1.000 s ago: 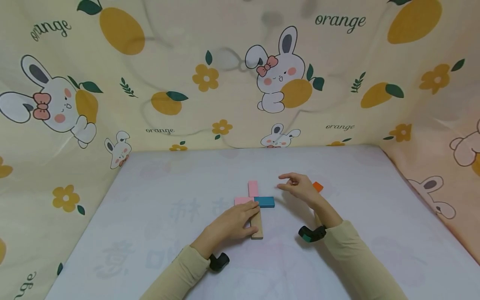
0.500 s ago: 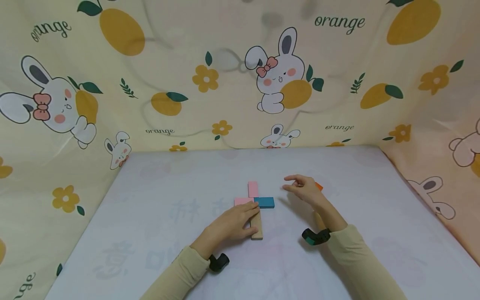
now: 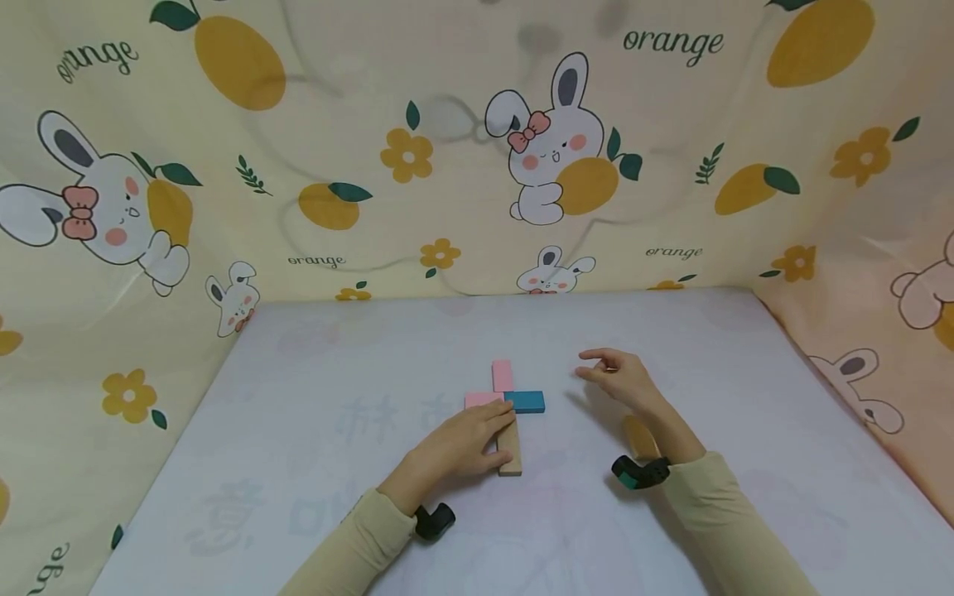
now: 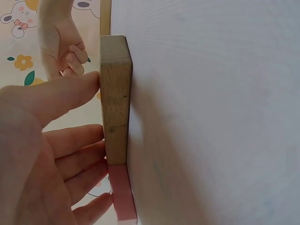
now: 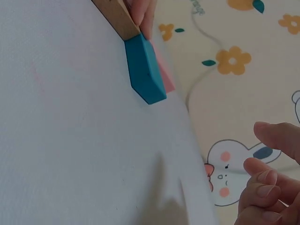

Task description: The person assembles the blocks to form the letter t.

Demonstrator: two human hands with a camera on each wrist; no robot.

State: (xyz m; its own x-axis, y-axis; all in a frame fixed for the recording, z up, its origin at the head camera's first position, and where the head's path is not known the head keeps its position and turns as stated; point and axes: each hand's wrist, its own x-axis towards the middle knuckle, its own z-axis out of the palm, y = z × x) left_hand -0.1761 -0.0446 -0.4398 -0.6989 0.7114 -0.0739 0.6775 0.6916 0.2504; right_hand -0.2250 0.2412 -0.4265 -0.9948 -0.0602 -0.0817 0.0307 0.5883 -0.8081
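My left hand (image 3: 456, 440) rests its fingers and thumb on a long plain wooden block (image 3: 510, 455) and beside a pink block (image 3: 483, 401). In the left wrist view, its outstretched fingertips touch the wooden block (image 4: 116, 108) and the pink block (image 4: 123, 192). A second pink block (image 3: 503, 375) points away from me, and a blue block (image 3: 526, 402) lies to the right, all meeting in a cross shape. Above the table to the right hovers my right hand (image 3: 620, 379), thumb and index finger apart, holding nothing; its other fingers bend loosely.
A tan, rounded wooden piece (image 3: 639, 437) lies partly hidden under the right forearm. The white-covered table (image 3: 358, 348) ends at a printed cloth backdrop (image 3: 447, 207) behind and at the sides. Each wrist carries a black camera.
My right hand has drifted to the right, away from the blocks, and now hides the orange block that showed behind it. The left hand and the cross of blocks keep their places.
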